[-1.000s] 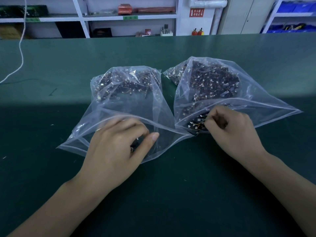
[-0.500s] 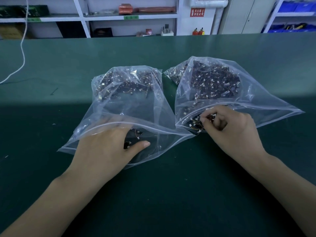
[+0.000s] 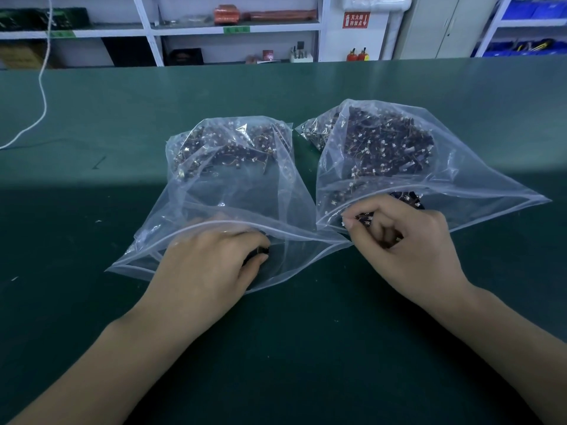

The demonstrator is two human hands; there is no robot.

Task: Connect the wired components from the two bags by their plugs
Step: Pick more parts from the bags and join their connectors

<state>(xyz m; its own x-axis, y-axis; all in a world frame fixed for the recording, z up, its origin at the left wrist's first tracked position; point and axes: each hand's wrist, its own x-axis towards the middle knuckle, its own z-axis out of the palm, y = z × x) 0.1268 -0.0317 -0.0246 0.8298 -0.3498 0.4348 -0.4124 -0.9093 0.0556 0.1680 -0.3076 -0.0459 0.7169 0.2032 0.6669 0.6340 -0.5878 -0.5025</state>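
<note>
Shelving [image 3: 233,29] lines the wall behind a green bench [image 3: 276,87], where we note 2 clear bags side by side, mouths toward us. Both hold dark wired parts with small white plugs. Our left hand [image 3: 205,271] reaches into the left bag [image 3: 233,191], fingers under the film, thumb and fingers closed on a dark part [image 3: 263,250]. Our right hand [image 3: 408,243], at the right bag [image 3: 460,182] mouth, pinches a part [image 3: 363,218] in curled fingers. A white cord [image 3: 43,87] trails far left.
</note>
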